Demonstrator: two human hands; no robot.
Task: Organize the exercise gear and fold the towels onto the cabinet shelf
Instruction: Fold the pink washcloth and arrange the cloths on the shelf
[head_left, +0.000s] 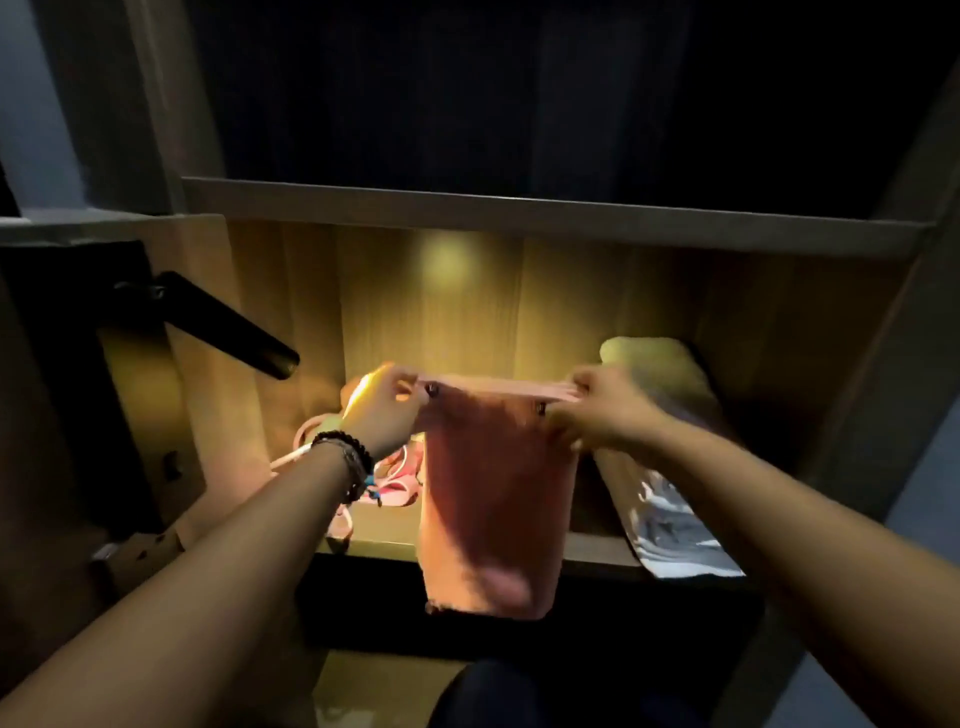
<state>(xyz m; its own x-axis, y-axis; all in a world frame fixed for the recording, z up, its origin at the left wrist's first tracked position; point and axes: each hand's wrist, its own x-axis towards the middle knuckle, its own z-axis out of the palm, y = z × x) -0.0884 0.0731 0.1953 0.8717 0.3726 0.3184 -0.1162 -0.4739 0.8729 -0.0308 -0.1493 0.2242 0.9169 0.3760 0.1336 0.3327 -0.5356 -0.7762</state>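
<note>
A pink towel (496, 499) hangs doubled in front of the lit cabinet shelf (597, 551), its lower end below the shelf's front edge. My left hand (387, 410) pinches its top left corner and my right hand (597, 410) pinches the top right corner, holding the top edge stretched level. Pink exercise bands (395, 480) lie tangled on the shelf's left side, partly hidden behind my left wrist.
A yellow-green folded towel (657, 369) lies at the shelf's back right, with a grey-and-white patterned cloth (670, 525) in front of it overhanging the edge. A dark door with a black lever handle (228, 325) stands at left. An upper shelf board (519, 210) runs above.
</note>
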